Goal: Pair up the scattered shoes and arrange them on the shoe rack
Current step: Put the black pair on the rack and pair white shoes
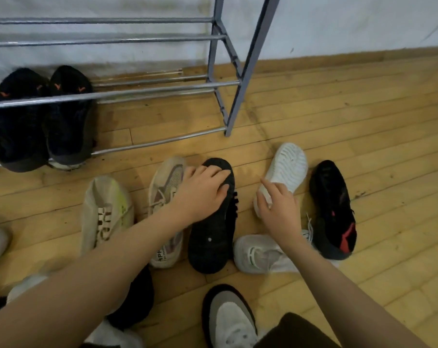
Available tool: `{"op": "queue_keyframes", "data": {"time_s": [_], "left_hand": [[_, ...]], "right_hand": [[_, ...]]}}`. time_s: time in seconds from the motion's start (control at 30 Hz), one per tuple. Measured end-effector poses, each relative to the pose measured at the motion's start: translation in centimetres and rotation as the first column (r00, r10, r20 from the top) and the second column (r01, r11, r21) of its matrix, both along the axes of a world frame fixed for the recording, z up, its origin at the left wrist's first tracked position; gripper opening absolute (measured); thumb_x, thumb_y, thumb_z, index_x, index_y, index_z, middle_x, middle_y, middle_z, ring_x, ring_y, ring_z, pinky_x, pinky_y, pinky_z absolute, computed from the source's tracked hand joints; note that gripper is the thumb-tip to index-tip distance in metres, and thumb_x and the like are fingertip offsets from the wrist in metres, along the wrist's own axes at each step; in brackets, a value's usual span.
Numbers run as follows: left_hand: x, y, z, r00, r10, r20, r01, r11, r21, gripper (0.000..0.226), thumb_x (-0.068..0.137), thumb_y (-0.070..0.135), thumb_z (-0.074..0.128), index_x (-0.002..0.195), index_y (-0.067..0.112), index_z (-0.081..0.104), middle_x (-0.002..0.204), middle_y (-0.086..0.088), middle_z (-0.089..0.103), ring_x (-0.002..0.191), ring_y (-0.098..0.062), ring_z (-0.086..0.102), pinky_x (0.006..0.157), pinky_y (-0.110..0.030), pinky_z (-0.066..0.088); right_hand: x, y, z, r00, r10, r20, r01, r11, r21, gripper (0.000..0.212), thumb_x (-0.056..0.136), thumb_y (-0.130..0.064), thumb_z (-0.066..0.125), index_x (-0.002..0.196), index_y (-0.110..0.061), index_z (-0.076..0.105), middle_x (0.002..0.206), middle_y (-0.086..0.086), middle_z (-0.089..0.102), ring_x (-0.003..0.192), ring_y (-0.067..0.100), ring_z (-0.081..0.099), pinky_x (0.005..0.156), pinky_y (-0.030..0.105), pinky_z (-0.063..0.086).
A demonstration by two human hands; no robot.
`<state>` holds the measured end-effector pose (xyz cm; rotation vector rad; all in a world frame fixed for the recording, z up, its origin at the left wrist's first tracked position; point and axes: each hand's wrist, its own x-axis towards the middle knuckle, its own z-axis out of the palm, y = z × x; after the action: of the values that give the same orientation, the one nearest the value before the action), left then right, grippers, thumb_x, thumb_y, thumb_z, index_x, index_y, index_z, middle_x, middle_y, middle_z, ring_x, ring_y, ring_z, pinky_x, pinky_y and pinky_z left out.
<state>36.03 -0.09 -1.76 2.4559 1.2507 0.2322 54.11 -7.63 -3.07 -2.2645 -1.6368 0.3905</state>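
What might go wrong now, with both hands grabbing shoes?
1. The left hand rests on an upturned black shoe while the right hand takes an upturned white shoe. They do not match, so a wrong pair may reach the shoe rack.
2. The black and red shoe may be its real mate; soles up, that is hard to check.

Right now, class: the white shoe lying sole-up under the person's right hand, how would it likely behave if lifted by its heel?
The white shoe is probably light: its upper looks like thin knit. Lifted by the heel, the toe may droop a little, since the ridged sole looks flexible. It lies sole-up, so it shouldn't roll. The right hand touches its heel end.
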Motion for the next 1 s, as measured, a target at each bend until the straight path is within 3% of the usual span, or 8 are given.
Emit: {"op": "queue_keyframes", "data": {"time_s": [0.1,0.27,0.47,0.57,0.67,0.83,0.93,1.0], "left_hand": [[3.2,-0.7,-1.1,0.997,-0.070,-0.027,0.070,0.998,-0.002,0.040,0.095,0.035,0.041,0.131,0.019,0.048,0.131,-0.002,0.052,0.117,-0.027,0.047,0.095,-0.040,0.026],[7.2,-1.2,-3.2,0.976,-0.165,-0.141,0.155,0.985,-0.080,0.057,0.092,0.049,0.038,0.139,0.017,0.033,0.138,-0.005,0.042,0.124,-0.028,0.038,0.100,-0.043,0.023],[10.0,-0.5,-6.5,0.966,-0.209,-0.149,0.182,0.967,-0.179,0.082,0.084,0.067,0.039,0.146,0.020,0.015,0.146,-0.001,0.033,0.129,-0.024,0.031,0.101,-0.040,0.017],[10.7,-1.0,-7.2,0.984,-0.177,0.028,0.178,0.948,-0.266,0.091,0.077,0.070,0.049,0.147,0.022,0.016,0.148,0.006,0.032,0.131,-0.014,0.030,0.096,-0.031,0.011],[10.7,-1.9,-7.1,0.976,-0.075,0.206,0.140,0.937,-0.320,0.090,0.077,0.060,0.060,0.147,0.023,0.017,0.148,0.010,0.031,0.133,-0.006,0.026,0.088,-0.018,0.005],[8.3,-1.4,-5.3,0.918,0.016,0.396,0.104,0.954,-0.280,0.085,0.079,0.031,0.072,0.145,0.028,0.019,0.147,0.008,0.030,0.132,-0.003,0.027,0.105,-0.028,0.020],[6.1,-0.9,-3.4,0.832,0.052,0.552,0.132,0.948,-0.289,0.083,0.075,0.013,0.076,0.143,0.017,0.027,0.141,0.007,0.032,0.129,0.003,0.027,0.106,-0.010,0.023],[4.2,-0.9,-2.0,0.820,0.068,0.568,0.095,0.963,-0.252,0.082,0.075,0.011,0.076,0.142,0.015,0.030,0.139,0.008,0.032,0.130,0.001,0.028,0.106,-0.009,0.023]], "right_hand": [[2.8,-0.9,-1.0,0.994,-0.105,0.014,0.106,0.992,-0.069,0.042,0.097,-0.031,0.042,0.138,-0.022,0.043,0.136,0.005,0.047,0.122,0.026,0.044,0.099,0.041,0.028],[5.8,-0.7,-2.9,0.989,-0.147,0.027,0.150,0.964,-0.219,0.049,0.097,-0.041,0.038,0.144,-0.032,0.028,0.151,0.006,0.028,0.135,0.030,0.029,0.108,0.046,0.018],[8.4,0.4,-4.5,0.989,-0.148,0.021,0.148,0.958,-0.245,0.057,0.093,-0.052,0.040,0.145,-0.034,0.024,0.147,0.011,0.030,0.133,0.030,0.030,0.107,0.046,0.015],[8.6,0.4,-5.1,0.990,-0.134,-0.053,0.119,0.968,-0.222,0.053,0.095,-0.047,0.039,0.145,-0.032,0.027,0.133,0.009,0.047,0.122,0.025,0.041,0.102,0.042,0.017],[8.1,0.2,-5.1,0.989,-0.105,-0.099,0.094,0.989,-0.111,0.048,0.097,-0.038,0.040,0.143,-0.031,0.031,0.123,0.006,0.050,0.114,0.023,0.045,0.097,0.037,0.020],[5.9,0.6,-3.9,0.988,-0.026,-0.152,0.043,0.992,0.114,0.049,0.097,-0.040,0.036,0.144,-0.028,0.031,0.115,0.002,0.050,0.103,0.018,0.048,0.085,0.028,0.017],[3.6,1.7,-2.6,0.988,0.021,-0.156,0.013,0.976,0.217,0.052,0.093,-0.047,0.030,0.144,-0.032,0.032,0.122,0.006,0.050,0.103,0.020,0.050,0.084,0.028,0.018],[2.0,2.5,-1.6,0.988,0.062,-0.144,-0.025,0.969,0.247,0.053,0.092,-0.050,0.028,0.143,-0.034,0.031,0.128,0.009,0.050,0.105,0.023,0.051,0.083,0.031,0.022]]}}
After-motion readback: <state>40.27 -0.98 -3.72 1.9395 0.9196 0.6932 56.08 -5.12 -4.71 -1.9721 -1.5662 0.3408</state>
